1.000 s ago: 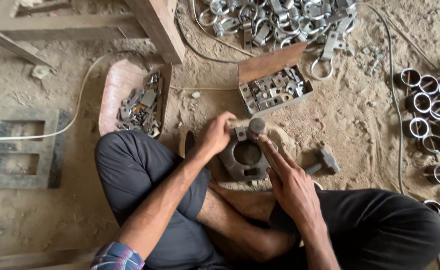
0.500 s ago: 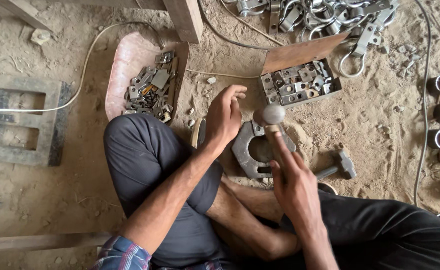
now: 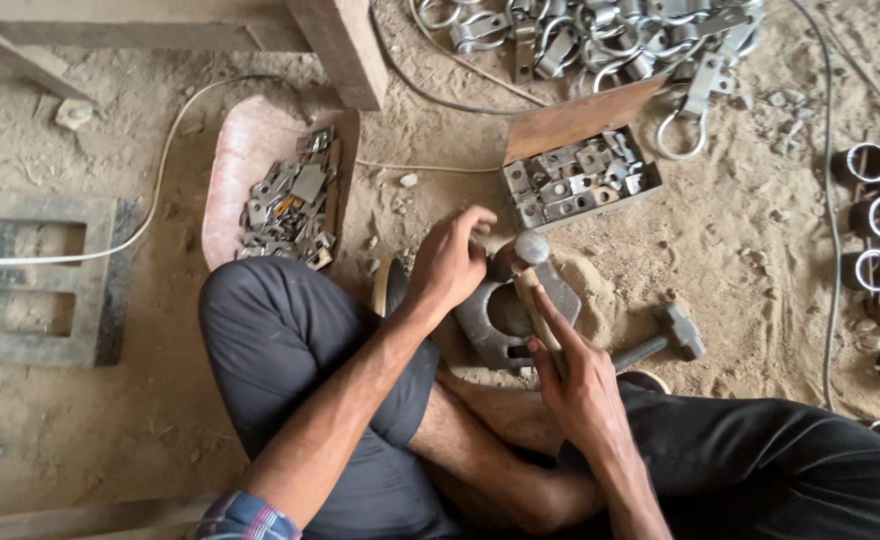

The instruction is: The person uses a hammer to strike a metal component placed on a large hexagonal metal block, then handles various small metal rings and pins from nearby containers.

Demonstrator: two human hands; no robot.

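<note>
Seated cross-legged on the sandy floor (image 3: 720, 260). My right hand (image 3: 580, 375) grips a hammer (image 3: 538, 290) by its wooden handle, head just above the metal block (image 3: 505, 315) between my knees. My left hand (image 3: 450, 262) curls narrow over the block's top edge; what it pinches is hidden. Second hammer (image 3: 665, 338) lies just right; box of brackets (image 3: 580, 178) beyond.

Dark grey trousers (image 3: 290, 340), creased at the knees. Plaid sleeve cuff (image 3: 245, 520), blue and red, at left forearm. Both hands bare; feet bare.
</note>
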